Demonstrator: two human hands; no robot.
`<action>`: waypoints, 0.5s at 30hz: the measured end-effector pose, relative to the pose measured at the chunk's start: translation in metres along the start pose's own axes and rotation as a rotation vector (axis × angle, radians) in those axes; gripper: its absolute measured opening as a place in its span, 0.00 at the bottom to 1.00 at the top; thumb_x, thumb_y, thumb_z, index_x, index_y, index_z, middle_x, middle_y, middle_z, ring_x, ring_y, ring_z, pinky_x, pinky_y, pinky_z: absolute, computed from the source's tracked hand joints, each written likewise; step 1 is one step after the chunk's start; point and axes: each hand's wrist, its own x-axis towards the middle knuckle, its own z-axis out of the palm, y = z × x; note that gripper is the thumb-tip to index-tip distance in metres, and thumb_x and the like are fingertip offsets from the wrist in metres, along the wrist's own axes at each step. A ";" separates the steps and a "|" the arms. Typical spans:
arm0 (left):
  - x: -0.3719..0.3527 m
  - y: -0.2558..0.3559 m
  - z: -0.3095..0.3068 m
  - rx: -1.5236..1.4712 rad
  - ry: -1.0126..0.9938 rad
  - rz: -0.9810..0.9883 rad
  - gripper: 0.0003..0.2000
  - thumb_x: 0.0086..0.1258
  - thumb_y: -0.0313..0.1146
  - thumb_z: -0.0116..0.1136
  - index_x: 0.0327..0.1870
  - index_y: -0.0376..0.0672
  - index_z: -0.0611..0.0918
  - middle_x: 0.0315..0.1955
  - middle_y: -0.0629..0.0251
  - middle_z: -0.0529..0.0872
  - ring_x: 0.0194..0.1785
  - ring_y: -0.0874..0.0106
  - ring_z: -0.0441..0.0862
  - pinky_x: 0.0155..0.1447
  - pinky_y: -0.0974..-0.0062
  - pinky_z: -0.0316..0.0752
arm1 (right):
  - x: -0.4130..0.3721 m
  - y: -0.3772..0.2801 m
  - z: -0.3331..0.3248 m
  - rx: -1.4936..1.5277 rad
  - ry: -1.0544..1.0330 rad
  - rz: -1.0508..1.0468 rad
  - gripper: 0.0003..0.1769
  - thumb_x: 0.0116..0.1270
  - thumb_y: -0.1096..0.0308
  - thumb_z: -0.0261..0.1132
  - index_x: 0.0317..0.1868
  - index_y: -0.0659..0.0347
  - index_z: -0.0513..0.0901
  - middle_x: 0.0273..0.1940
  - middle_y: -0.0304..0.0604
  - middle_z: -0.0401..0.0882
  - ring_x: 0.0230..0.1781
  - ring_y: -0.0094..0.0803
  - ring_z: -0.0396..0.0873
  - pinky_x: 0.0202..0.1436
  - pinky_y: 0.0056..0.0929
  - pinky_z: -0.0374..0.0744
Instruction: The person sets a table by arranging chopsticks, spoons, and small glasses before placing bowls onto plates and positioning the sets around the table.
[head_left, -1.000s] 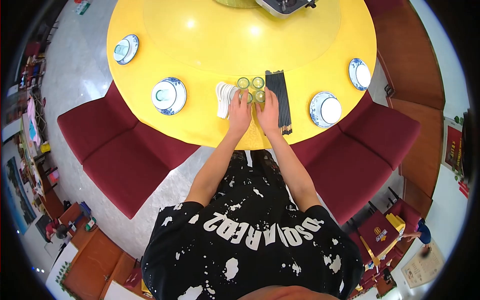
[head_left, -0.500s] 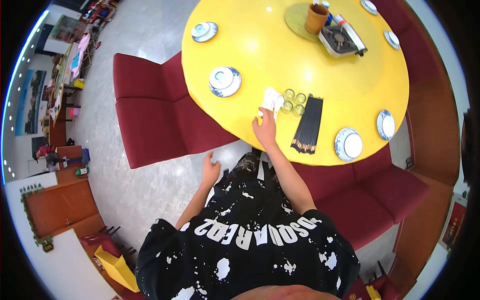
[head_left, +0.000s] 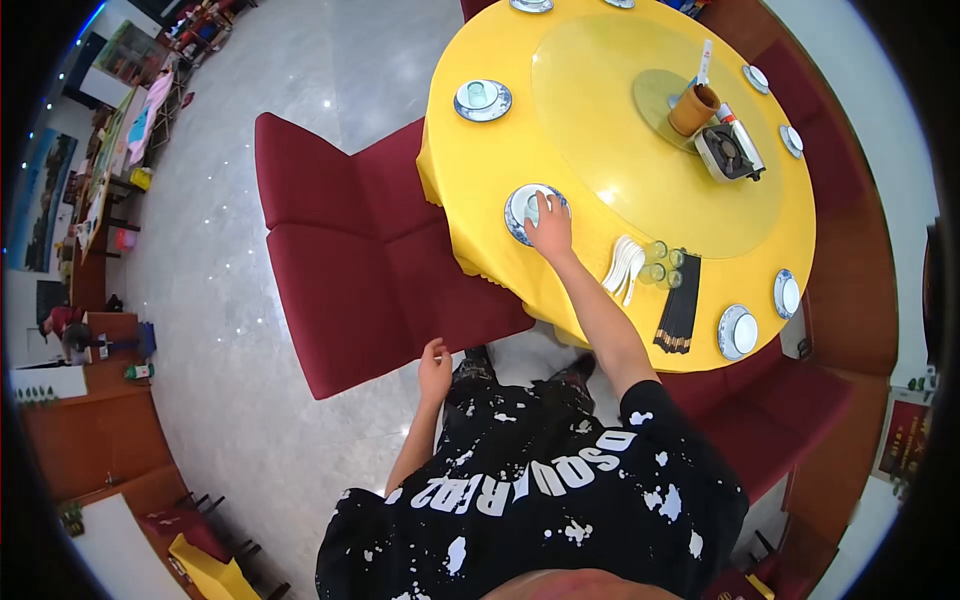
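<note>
Right hand (head_left: 549, 232) is out over the yellow table (head_left: 590, 290), left of the black chopsticks (head_left: 680, 306), fingers bent down at a pale green glass (head_left: 533, 208). Can't tell if they grip it or just touch. Glass sits in a white bowl (head_left: 517, 203) on a blue-patterned plate (head_left: 512, 226), also left of the chopsticks.

Left hand (head_left: 435, 372) is off the table, low and well left of the chopsticks, near a dark red chair (head_left: 345, 295); fingers loosely curled, partly open.

Four glasses (head_left: 656, 271) are grouped just beside the chopsticks, on their left, white spoons (head_left: 624, 262) next left. Bamboo holder (head_left: 694, 110) and gas stove (head_left: 726, 155) are beyond the chopsticks, toward mid-table. Two more bowl-and-plate sets (head_left: 743, 332) are right of the chopsticks.
</note>
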 end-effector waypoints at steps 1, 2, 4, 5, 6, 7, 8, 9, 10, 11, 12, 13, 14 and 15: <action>0.013 0.018 -0.005 -0.003 -0.014 0.029 0.17 0.71 0.29 0.56 0.60 0.39 0.78 0.45 0.57 0.88 0.41 0.70 0.85 0.47 0.71 0.80 | 0.007 -0.005 0.000 -0.026 -0.072 0.044 0.35 0.61 0.61 0.69 0.68 0.58 0.71 0.61 0.58 0.72 0.56 0.57 0.76 0.58 0.51 0.77; 0.027 0.038 -0.013 0.002 -0.028 0.066 0.17 0.71 0.29 0.56 0.60 0.39 0.78 0.45 0.57 0.88 0.41 0.71 0.85 0.48 0.71 0.80 | 0.015 -0.011 0.001 -0.044 -0.136 0.094 0.35 0.61 0.60 0.69 0.68 0.57 0.71 0.61 0.58 0.72 0.55 0.57 0.76 0.58 0.51 0.78; 0.051 0.064 -0.039 0.004 -0.054 0.118 0.17 0.72 0.28 0.56 0.60 0.38 0.79 0.44 0.58 0.88 0.41 0.72 0.84 0.48 0.73 0.80 | 0.022 -0.013 0.008 0.063 -0.162 0.196 0.35 0.61 0.61 0.70 0.68 0.56 0.70 0.60 0.59 0.72 0.55 0.57 0.77 0.58 0.50 0.78; 0.065 0.075 -0.046 -0.018 -0.058 0.131 0.16 0.72 0.28 0.56 0.60 0.38 0.79 0.44 0.58 0.88 0.40 0.73 0.84 0.48 0.73 0.80 | 0.022 -0.014 0.007 0.105 -0.145 0.236 0.35 0.61 0.62 0.70 0.68 0.56 0.70 0.60 0.59 0.72 0.55 0.57 0.76 0.58 0.49 0.78; 0.081 0.084 -0.046 -0.050 -0.056 0.145 0.16 0.72 0.28 0.56 0.60 0.38 0.79 0.44 0.58 0.87 0.40 0.73 0.84 0.48 0.74 0.80 | 0.025 -0.012 0.003 0.142 -0.127 0.265 0.35 0.61 0.62 0.70 0.68 0.56 0.70 0.60 0.59 0.72 0.56 0.57 0.76 0.58 0.49 0.78; 0.096 0.086 -0.048 -0.090 -0.057 0.135 0.16 0.72 0.27 0.56 0.60 0.38 0.79 0.44 0.59 0.87 0.40 0.75 0.83 0.47 0.76 0.80 | 0.021 -0.005 0.013 0.145 0.070 0.161 0.36 0.60 0.64 0.71 0.68 0.58 0.70 0.58 0.60 0.73 0.56 0.59 0.75 0.59 0.48 0.77; 0.105 0.099 -0.053 -0.089 -0.037 0.120 0.16 0.72 0.27 0.56 0.59 0.38 0.79 0.44 0.59 0.87 0.41 0.76 0.83 0.46 0.76 0.80 | 0.021 -0.008 0.004 0.228 0.141 0.179 0.36 0.59 0.65 0.70 0.69 0.59 0.70 0.58 0.61 0.73 0.58 0.60 0.74 0.61 0.49 0.76; 0.112 0.100 -0.064 -0.076 -0.026 0.103 0.16 0.72 0.28 0.56 0.59 0.38 0.80 0.44 0.59 0.87 0.41 0.75 0.84 0.47 0.75 0.80 | 0.011 -0.017 -0.008 0.312 0.197 0.193 0.37 0.58 0.66 0.69 0.69 0.61 0.69 0.59 0.63 0.72 0.59 0.60 0.73 0.62 0.50 0.75; 0.127 0.110 -0.057 -0.084 0.001 0.098 0.16 0.72 0.28 0.56 0.59 0.38 0.80 0.44 0.58 0.87 0.42 0.74 0.84 0.47 0.75 0.80 | 0.002 -0.019 -0.016 0.342 0.217 0.231 0.36 0.59 0.66 0.69 0.68 0.65 0.70 0.58 0.63 0.72 0.61 0.58 0.72 0.64 0.47 0.73; 0.136 0.128 -0.049 -0.106 0.016 0.107 0.16 0.72 0.28 0.56 0.59 0.38 0.80 0.44 0.58 0.87 0.42 0.73 0.85 0.48 0.74 0.80 | -0.013 -0.014 -0.010 0.396 0.243 0.342 0.34 0.59 0.67 0.69 0.67 0.65 0.73 0.51 0.57 0.77 0.53 0.51 0.78 0.57 0.45 0.76; 0.145 0.146 -0.054 -0.102 0.022 0.110 0.15 0.72 0.28 0.56 0.59 0.38 0.80 0.44 0.58 0.87 0.43 0.72 0.85 0.48 0.73 0.80 | -0.031 -0.016 -0.018 0.813 0.147 0.607 0.31 0.59 0.65 0.70 0.64 0.63 0.75 0.47 0.52 0.79 0.47 0.47 0.78 0.52 0.43 0.77; 0.158 0.163 -0.060 -0.090 0.025 0.118 0.15 0.72 0.28 0.56 0.58 0.38 0.80 0.44 0.57 0.87 0.44 0.71 0.85 0.49 0.73 0.80 | -0.046 -0.017 -0.027 1.236 0.036 0.871 0.29 0.60 0.63 0.70 0.62 0.62 0.78 0.43 0.48 0.80 0.42 0.43 0.79 0.46 0.42 0.77; 0.173 0.180 -0.056 -0.049 0.022 0.252 0.14 0.73 0.29 0.56 0.57 0.37 0.80 0.44 0.56 0.87 0.45 0.69 0.86 0.51 0.71 0.80 | -0.063 -0.020 -0.033 1.480 0.021 0.993 0.27 0.61 0.59 0.67 0.59 0.61 0.79 0.39 0.45 0.80 0.37 0.39 0.79 0.41 0.39 0.75; 0.190 0.198 -0.050 -0.012 0.012 0.331 0.14 0.73 0.29 0.56 0.57 0.37 0.80 0.44 0.56 0.87 0.46 0.68 0.86 0.51 0.71 0.80 | -0.079 -0.024 -0.037 1.723 0.007 1.122 0.25 0.62 0.56 0.64 0.57 0.59 0.80 0.36 0.41 0.80 0.33 0.36 0.78 0.36 0.37 0.74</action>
